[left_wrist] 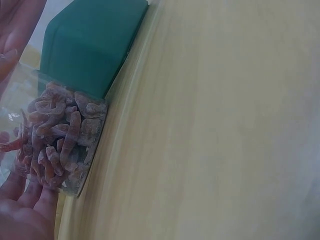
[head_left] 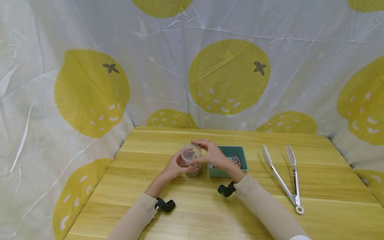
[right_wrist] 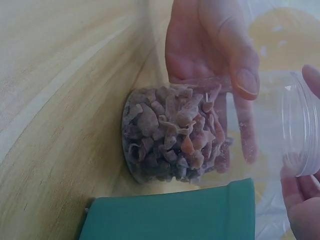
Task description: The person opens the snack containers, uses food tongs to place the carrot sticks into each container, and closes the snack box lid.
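A clear plastic jar (head_left: 193, 170) stands upright on the table, its lower half filled with brownish-pink dried strips (right_wrist: 175, 132). My left hand (head_left: 173, 168) holds the jar's body from the left, thumb in front and fingers behind. At the top, my right hand (head_left: 213, 155) grips the clear lid (head_left: 191, 153) between thumb and fingers. Right beside the jar is a teal rectangular box (head_left: 245, 159), with more of the strips (head_left: 236, 161) inside. My right forearm passes over part of that box and hides some of its contents.
Metal tongs (head_left: 295, 186) lie spread apart on the right side of the wooden table (head_left: 330, 186). A lemon-print curtain (head_left: 162, 73) hangs behind the table and along its sides. Each wrist carries a black camera (head_left: 226, 190).
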Available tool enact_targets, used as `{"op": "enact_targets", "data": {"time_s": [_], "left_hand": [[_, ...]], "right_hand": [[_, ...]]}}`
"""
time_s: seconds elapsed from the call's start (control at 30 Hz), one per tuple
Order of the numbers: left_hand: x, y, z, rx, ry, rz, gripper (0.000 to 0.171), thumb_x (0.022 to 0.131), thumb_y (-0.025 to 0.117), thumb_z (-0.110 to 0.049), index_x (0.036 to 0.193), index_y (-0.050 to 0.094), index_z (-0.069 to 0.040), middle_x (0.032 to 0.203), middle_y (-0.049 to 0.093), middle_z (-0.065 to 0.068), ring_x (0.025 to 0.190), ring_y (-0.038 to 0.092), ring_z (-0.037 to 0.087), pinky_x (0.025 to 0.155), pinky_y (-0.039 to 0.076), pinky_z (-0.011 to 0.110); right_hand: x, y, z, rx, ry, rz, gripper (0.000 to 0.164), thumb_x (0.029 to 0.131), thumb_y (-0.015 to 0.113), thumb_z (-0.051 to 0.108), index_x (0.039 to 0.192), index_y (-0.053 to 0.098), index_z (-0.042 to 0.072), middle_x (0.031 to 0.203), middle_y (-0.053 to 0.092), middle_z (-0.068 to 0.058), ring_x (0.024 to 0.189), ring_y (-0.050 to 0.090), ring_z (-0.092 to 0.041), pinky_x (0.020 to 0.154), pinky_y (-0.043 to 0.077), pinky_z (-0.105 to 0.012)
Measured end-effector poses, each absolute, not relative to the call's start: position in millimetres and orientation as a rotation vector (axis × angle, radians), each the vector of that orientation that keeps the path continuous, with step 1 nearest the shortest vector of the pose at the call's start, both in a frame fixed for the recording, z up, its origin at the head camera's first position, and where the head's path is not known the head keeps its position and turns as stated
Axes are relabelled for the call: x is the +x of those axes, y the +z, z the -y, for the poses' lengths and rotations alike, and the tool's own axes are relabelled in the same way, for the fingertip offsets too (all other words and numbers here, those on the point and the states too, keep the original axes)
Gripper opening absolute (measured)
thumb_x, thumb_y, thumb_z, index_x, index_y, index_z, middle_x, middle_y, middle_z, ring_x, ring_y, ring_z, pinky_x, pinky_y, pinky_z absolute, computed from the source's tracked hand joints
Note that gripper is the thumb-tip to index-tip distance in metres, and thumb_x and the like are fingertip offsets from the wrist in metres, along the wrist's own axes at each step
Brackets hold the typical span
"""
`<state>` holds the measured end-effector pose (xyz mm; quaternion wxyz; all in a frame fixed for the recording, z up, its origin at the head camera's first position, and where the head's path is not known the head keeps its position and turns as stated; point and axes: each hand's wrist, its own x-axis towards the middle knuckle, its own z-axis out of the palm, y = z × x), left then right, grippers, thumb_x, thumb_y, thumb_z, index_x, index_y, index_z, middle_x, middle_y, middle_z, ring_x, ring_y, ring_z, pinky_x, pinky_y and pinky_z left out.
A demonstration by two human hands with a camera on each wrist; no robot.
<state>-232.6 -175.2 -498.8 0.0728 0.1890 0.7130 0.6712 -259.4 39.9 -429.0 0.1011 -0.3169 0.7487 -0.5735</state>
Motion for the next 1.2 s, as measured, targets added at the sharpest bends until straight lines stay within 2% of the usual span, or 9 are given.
{"op": "enact_targets", "data": {"time_s": [0.13,0.4,0.63,0.8,0.97,1.2], "left_hand": [[-233.3,-499.0,176.1,0.582,2.012,-2.137,0.081,0.083,0.08,0.002,0.152,0.039,-0.008,0.145,0.047,0.023,0.133,0.047,0.037,0.107,0.043,0.04],[-232.8,-497.9,176.9,0.584,1.993,-2.144,0.082,0.084,0.079,0.0,0.153,0.036,-0.008,0.146,0.047,0.022,0.134,0.046,0.037,0.107,0.044,0.041],[-233.3,-500.1,177.5,0.631,2.01,-2.126,0.081,0.085,0.076,0.004,0.154,0.034,-0.006,0.147,0.044,0.025,0.135,0.044,0.04,0.106,0.044,0.033],[-233.0,-501.6,177.8,0.656,2.037,-2.11,0.079,0.085,0.075,0.007,0.153,0.034,-0.002,0.145,0.044,0.029,0.134,0.043,0.043,0.102,0.046,0.028],[-233.6,-502.6,176.9,0.667,2.058,-2.066,0.081,0.084,0.075,0.009,0.153,0.035,-0.003,0.145,0.043,0.03,0.134,0.043,0.044,0.102,0.047,0.028],[-233.3,-500.2,175.7,0.613,2.044,-2.082,0.081,0.083,0.078,0.006,0.152,0.038,-0.008,0.146,0.045,0.025,0.135,0.045,0.038,0.104,0.045,0.03]], "right_hand": [[-256.4,-425.1,-38.1,-0.947,-1.648,-2.297,0.072,0.075,0.089,0.01,0.138,0.057,-0.002,0.137,0.054,-0.015,0.129,0.05,-0.031,0.112,0.037,-0.046],[-253.8,-421.3,-34.1,-0.967,-1.511,-2.495,0.072,0.072,0.092,0.019,0.135,0.061,0.001,0.129,0.059,-0.009,0.121,0.055,-0.028,0.103,0.045,-0.052],[-248.0,-423.1,-28.9,-0.891,-1.56,-2.562,0.072,0.069,0.094,0.023,0.131,0.064,0.001,0.123,0.062,-0.006,0.113,0.059,-0.032,0.091,0.052,-0.05],[-241.9,-426.0,-26.5,-0.82,-1.613,-2.598,0.074,0.067,0.095,0.024,0.129,0.065,0.0,0.118,0.063,-0.007,0.112,0.059,-0.035,0.088,0.054,-0.051],[-241.8,-429.4,-27.9,-0.814,-1.655,-2.581,0.076,0.066,0.096,0.023,0.131,0.064,0.001,0.119,0.063,-0.009,0.113,0.06,-0.035,0.09,0.053,-0.052],[-252.7,-430.7,-38.3,-0.88,-1.716,-2.355,0.086,0.07,0.093,0.015,0.145,0.052,0.007,0.14,0.055,-0.01,0.13,0.05,-0.031,0.105,0.043,-0.053]]}}
